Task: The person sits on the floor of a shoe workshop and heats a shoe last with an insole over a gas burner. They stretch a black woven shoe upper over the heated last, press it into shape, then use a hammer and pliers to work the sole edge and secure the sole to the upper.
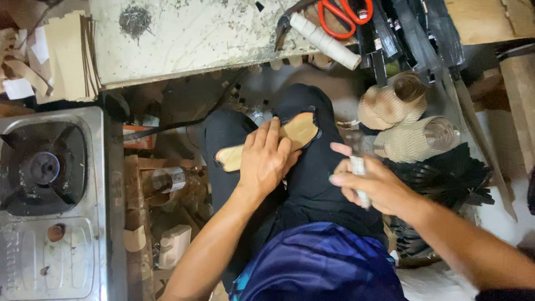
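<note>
- Nearest to me is my lap: blue shorts (320, 262) and, beyond them, a black cloth (312, 167) spread over my knees.
- My right hand (370, 184) is just right of the middle, fingers clenched around a small pale tool (359, 178) with a blurred dark head; I cannot tell exactly what kind of tool it is.
- My left hand (267, 159) lies flat and released, palm down, pressing on a tan shoe sole (295, 134) that rests on the black cloth across my knee. The sole runs from lower left to upper right, and its two ends show on either side of my fingers.
- At the near left stands a steel gas stove (53, 206) with one black burner.
- Between the stove and my leg, a clear bottle (167, 181) lies among wood scraps on the floor.
- To the right, just past my right hand, two bundles of stacked tan soles (412, 120) lie beside a pile of black cut pieces (451, 178).
- Farther off is the pale, scratched worktop (189, 39), with a small heap of dark tacks (135, 21) at its far left.
- At the far right of the worktop sit red-handled scissors (340, 14) and a white roll (323, 40), touching each other.
- Cardboard sheets (56, 56) lean at the far left.
</note>
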`<state>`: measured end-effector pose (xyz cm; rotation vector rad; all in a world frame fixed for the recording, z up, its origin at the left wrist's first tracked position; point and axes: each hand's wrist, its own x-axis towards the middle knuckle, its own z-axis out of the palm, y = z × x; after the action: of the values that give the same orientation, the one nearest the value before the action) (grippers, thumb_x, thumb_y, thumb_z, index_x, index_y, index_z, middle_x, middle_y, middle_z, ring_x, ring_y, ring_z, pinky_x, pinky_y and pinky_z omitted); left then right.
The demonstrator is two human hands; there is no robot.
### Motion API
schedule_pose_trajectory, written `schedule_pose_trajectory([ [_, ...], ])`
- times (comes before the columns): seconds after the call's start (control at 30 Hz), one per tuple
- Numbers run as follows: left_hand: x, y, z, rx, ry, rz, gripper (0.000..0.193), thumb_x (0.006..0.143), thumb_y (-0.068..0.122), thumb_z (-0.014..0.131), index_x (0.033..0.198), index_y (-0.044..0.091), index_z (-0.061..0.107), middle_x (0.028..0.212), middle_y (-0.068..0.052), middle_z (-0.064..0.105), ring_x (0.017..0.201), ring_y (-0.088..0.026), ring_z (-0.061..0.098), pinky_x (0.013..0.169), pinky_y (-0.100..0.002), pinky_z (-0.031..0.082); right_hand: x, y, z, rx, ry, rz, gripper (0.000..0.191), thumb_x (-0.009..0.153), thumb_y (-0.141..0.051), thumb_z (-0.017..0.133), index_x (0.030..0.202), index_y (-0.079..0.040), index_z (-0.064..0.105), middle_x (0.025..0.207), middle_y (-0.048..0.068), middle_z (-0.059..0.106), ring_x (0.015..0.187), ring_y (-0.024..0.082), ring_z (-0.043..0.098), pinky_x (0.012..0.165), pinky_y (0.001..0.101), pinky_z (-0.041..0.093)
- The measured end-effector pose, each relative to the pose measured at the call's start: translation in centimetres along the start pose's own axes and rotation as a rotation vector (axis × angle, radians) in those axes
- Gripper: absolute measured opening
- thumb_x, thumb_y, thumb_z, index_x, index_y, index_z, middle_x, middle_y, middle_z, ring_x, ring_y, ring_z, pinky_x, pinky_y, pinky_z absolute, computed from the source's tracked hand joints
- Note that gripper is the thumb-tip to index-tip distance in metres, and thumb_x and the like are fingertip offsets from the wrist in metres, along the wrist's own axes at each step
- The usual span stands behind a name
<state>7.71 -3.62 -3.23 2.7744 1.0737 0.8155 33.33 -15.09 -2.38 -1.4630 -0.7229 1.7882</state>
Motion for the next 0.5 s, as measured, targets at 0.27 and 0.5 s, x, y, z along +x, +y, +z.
schedule_pose_trajectory([
  [0.27, -0.6, 0.7, 0.3, 0.063, 0.064, 0.006, 0.04, 0.083, 0.033, 0.08, 0.103, 0.001, 0.067, 0.137, -0.027, 0.06, 0.124, -0.039, 0.06, 0.099, -0.048, 0.048, 4.8, -7.4, 4.0, -0.587, 0.015, 0.115, 0.024, 0.091, -0.019, 0.061, 0.102, 0.0, 0.072, 0.08, 0.008, 0.074, 0.068, 0.016, 0.072, 0.058, 0.0307, 0.058],
  [0.5, -0.8, 1.1, 0.5, 0.093, 0.104, 0.018, 0.036, 0.085, 0.032, 0.08, 0.098, 0.002, 0.066, 0.137, -0.027, 0.06, 0.123, -0.04, 0.061, 0.1, -0.047, 0.049, 7.9, -13.0, 5.7, -1.187, -0.214, 0.176, 0.026, 0.092, -0.02, 0.062, 0.096, 0.004, 0.07, 0.078, 0.014, 0.071, 0.068, 0.025, 0.07, 0.061, 0.0397, 0.056],
])
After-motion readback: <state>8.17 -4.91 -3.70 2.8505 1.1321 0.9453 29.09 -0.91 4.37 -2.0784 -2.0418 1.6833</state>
